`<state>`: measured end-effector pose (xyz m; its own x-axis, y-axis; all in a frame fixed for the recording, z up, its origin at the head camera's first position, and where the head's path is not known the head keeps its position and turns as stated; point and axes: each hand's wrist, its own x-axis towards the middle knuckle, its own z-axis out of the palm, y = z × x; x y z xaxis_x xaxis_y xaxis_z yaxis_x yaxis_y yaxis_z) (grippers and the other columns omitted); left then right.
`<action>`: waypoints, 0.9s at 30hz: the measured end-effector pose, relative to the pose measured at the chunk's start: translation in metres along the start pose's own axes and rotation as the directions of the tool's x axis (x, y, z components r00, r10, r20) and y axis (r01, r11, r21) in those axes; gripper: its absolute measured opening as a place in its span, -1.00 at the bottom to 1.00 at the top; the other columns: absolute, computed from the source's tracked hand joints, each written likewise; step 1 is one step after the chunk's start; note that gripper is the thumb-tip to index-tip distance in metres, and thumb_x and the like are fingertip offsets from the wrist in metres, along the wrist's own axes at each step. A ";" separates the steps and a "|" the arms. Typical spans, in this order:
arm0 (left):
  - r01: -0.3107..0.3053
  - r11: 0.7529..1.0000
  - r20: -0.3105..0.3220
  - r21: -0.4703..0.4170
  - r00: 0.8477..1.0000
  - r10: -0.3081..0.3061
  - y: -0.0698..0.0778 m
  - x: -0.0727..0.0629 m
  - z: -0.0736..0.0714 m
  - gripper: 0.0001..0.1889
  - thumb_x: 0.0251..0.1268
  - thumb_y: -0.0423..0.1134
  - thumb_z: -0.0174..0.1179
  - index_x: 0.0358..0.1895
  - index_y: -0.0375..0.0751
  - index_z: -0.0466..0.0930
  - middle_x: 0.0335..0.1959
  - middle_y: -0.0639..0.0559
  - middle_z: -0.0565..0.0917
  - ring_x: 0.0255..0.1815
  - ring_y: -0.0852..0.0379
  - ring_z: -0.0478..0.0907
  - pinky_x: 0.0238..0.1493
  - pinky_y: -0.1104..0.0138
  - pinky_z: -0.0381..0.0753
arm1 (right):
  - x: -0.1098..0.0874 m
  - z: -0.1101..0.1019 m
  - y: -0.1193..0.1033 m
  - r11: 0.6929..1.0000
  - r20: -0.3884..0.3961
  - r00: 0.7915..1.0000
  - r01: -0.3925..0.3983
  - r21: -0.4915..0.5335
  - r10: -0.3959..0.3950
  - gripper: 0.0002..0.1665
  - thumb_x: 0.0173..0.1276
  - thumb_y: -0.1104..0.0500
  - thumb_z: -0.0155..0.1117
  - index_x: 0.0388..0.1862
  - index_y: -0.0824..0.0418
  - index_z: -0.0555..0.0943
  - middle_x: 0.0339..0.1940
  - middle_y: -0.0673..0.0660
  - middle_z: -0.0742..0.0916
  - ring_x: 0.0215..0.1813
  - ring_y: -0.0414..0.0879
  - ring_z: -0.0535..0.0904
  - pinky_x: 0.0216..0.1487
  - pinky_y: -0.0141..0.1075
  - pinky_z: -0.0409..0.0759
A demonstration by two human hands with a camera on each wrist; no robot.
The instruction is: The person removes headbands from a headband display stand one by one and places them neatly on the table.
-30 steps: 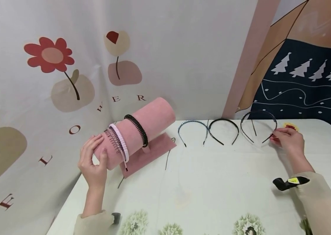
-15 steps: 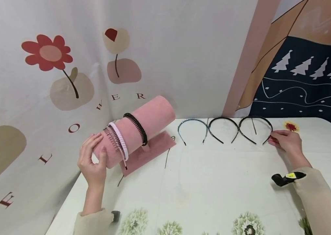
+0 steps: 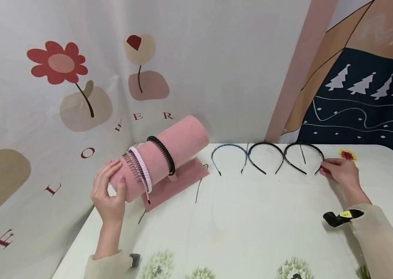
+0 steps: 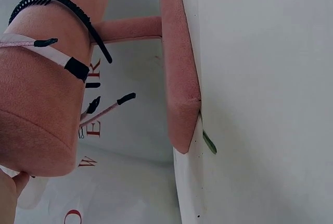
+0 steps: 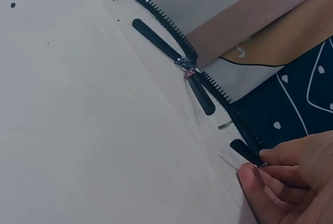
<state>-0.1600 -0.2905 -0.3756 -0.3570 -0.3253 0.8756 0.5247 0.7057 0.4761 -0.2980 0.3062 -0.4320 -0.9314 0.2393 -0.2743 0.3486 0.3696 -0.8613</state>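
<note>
My left hand (image 3: pixel 108 192) grips the near left end of a pink padded headband stand (image 3: pixel 186 135), thumb on one side and fingers over the other. Around its roll sit a black toothed headband (image 3: pixel 164 152) and, nearer my hand, a lilac headband (image 3: pixel 143 166) beside thin toothed ones. At the table's back edge, my right hand (image 3: pixel 343 173) pinches the right leg of a black toothed headband (image 3: pixel 304 145). In the right wrist view, thumb and fingers close on that leg just above its dark tip (image 5: pixel 244 151).
Left of the pinched headband lie another black headband (image 3: pixel 265 143) and a blue one (image 3: pixel 229 145), side by side in a row. The stand's flat pink base (image 3: pixel 179 186) rests on the white table (image 3: pixel 252 217). A printed curtain (image 3: pixel 217 77) hangs right behind.
My right hand has lowered the black headband from a raised, tilted position and brought it left, flat beside the other black one. The left hand stays on the stand.
</note>
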 end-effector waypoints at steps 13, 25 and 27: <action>0.010 1.000 -0.016 -0.013 1.000 -0.010 0.001 -0.002 -0.002 -0.65 0.22 -0.19 0.22 -0.09 -0.44 0.71 0.00 -0.23 0.75 0.26 0.06 0.58 0.42 0.28 0.42 | -0.007 0.000 0.000 0.990 -0.007 0.998 0.068 -0.126 -0.070 -0.35 0.46 0.17 0.08 0.39 0.56 0.32 0.07 0.43 0.66 -0.52 -0.63 0.50 -0.38 -0.56 0.64; 0.012 1.000 -0.044 -0.028 0.999 -0.013 0.002 0.001 0.004 -0.63 0.22 -0.17 0.21 -0.10 -0.45 0.71 -0.01 -0.27 0.74 0.25 -0.03 0.58 0.42 0.25 0.42 | -0.012 -0.005 -0.005 0.994 0.025 0.999 0.050 -0.098 -0.048 -0.35 0.45 0.14 0.10 0.36 0.57 0.34 -0.50 -0.29 0.59 -0.50 -0.61 0.53 -0.38 -0.57 0.64; 0.012 1.000 -0.044 -0.027 0.999 -0.013 0.000 0.000 0.005 -0.63 0.22 -0.16 0.21 -0.11 -0.45 0.71 -0.02 -0.27 0.75 0.25 -0.02 0.59 0.42 0.26 0.42 | -0.013 -0.003 -0.003 0.994 0.027 0.999 0.045 -0.101 -0.043 -0.34 0.45 0.14 0.10 0.36 0.56 0.34 -0.48 -0.27 0.60 -0.49 -0.60 0.52 -0.37 -0.57 0.64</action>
<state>-0.1636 -0.2875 -0.3759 -0.3297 -0.3620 0.8719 0.5410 0.6844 0.4887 -0.2865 0.3047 -0.4242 -0.9480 0.1985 -0.2488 0.3147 0.4689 -0.8253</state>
